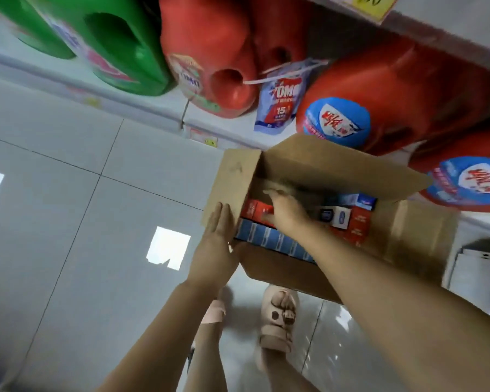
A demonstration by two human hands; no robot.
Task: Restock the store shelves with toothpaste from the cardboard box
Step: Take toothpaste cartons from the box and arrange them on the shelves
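L hand (218,239): flat, fingers straight, pressing box (280,271) left flap (232,176).
R hand (286,212): in box, left end, over red toothpaste (253,212); grip unclear, blurred.
Risk: flap springs back, snags toothpaste on lift-out.

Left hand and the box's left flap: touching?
Touching. The head view shows the left hand with straight fingers lying flat against the left flap of the box, with no gap visible.
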